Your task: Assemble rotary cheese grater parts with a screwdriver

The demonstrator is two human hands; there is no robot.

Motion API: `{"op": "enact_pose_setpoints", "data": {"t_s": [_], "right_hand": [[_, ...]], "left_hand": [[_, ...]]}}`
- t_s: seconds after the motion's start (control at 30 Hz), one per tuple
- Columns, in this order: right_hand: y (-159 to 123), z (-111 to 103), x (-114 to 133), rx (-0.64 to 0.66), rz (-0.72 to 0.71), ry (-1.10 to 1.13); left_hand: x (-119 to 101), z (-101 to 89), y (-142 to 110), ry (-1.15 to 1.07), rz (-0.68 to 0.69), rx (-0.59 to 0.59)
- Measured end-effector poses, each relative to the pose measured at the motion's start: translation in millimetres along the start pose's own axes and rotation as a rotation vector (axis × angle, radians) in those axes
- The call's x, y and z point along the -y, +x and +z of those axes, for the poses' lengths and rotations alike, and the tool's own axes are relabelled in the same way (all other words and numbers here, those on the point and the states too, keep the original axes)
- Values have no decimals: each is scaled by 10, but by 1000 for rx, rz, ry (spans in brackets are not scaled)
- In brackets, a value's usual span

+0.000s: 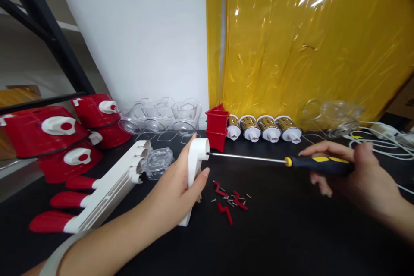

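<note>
My left hand point(183, 181) is closed around a white plastic part point(196, 155), which it holds upright above the black table. My right hand point(362, 177) grips a screwdriver point(318, 164) by its black and yellow handle. The long steel shaft lies nearly level, and its tip meets the round end of the white part or sits just beside it; I cannot tell which. Whether a screw is at the tip is too small to see. Below, several small screws point(230, 202) lie scattered among red zigzag-shaped pieces point(225, 212).
White handles with red grips point(106, 189) lie at left, near red housings point(48, 131). Clear plastic parts point(158, 161) sit behind my left hand. Red boxes point(216, 125) and several metal grater drums point(267, 127) line the back. White cables point(378, 140) are at right.
</note>
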State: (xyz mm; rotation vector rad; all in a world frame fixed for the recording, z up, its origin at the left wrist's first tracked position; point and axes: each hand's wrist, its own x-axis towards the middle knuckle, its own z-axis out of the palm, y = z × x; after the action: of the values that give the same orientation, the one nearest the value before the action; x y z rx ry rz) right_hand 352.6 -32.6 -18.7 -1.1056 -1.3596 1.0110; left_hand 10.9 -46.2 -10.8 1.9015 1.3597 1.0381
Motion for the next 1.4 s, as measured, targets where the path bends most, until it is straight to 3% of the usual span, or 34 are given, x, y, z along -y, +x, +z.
{"op": "enact_pose_setpoints", "data": {"t_s": [0.13, 0.2, 0.6, 0.87, 0.97, 1.03, 1.13, 1.27, 1.4], "right_hand": [[-69, -22, 65, -155, -34, -371], [-86, -18, 98, -156, -105, -465], [2, -83, 24, -97, -373, -639], [5, -117, 47, -102, -409, -632], [4, -73, 38, -158, -329, -507], [1, -32, 21, -168, -208, -304], [-2, 0, -16, -82, 10, -70], [-3, -18, -29, -51, 211, -249], [0, -14, 17, -61, 123, -275]], "left_hand": [[6, 2, 3, -12, -24, 76], [11, 3, 5, -35, -35, 103], [43, 11, 4, -161, -103, 186], [51, -5, 15, -210, -123, 170], [16, -4, 8, -206, -119, 168], [-5, 4, -1, -188, -123, 168], [-4, 16, -10, -148, -125, 149], [44, 25, -13, -106, -137, 162], [62, 29, -15, -124, -147, 203]]}}
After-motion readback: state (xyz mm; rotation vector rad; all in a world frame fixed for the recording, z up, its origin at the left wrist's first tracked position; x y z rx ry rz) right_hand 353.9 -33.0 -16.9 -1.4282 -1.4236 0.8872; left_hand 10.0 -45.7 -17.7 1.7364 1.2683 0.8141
